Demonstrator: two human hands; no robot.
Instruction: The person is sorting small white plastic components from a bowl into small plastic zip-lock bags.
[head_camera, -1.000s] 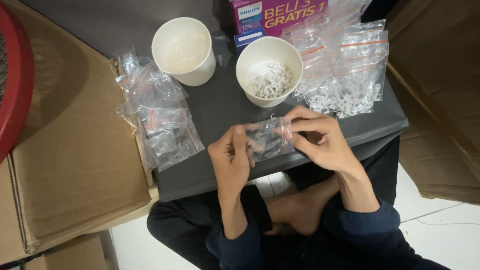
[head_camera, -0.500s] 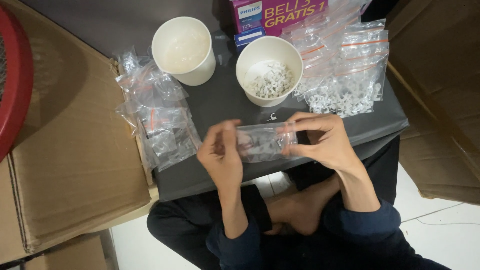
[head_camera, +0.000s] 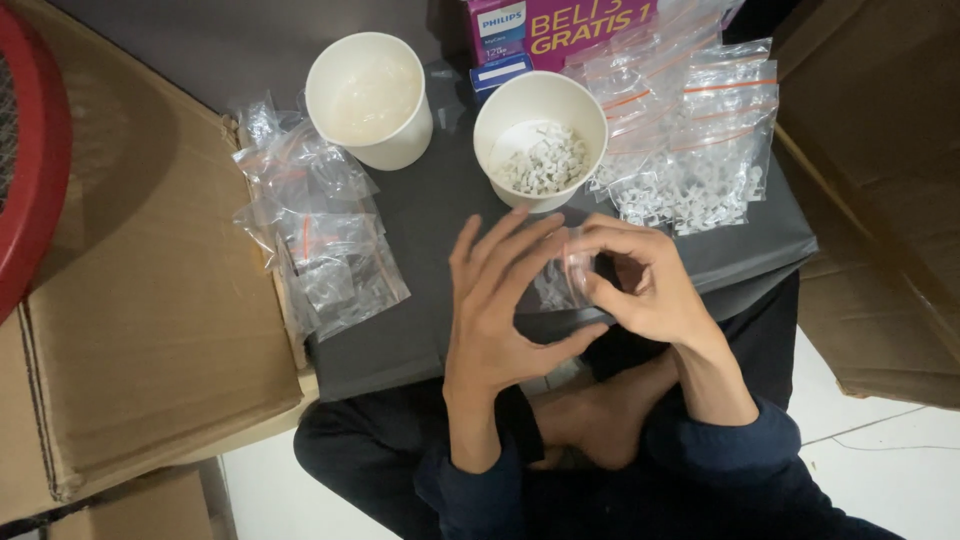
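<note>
Clear bag (head_camera: 560, 280) mostly hidden between left hand (head_camera: 500, 310) and right hand (head_camera: 640, 285).

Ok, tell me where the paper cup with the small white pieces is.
In the head view, the cup with white pieces stands on the grey surface, right of the empty cup, left of the filled bags, just beyond the fingertips.

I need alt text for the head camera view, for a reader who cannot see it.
Two bare hands, the left hand and the right hand, hold a small clear plastic bag over a dark grey table. Behind stand two white paper cups, one holding small white pieces, and piles of clear bags.
</note>
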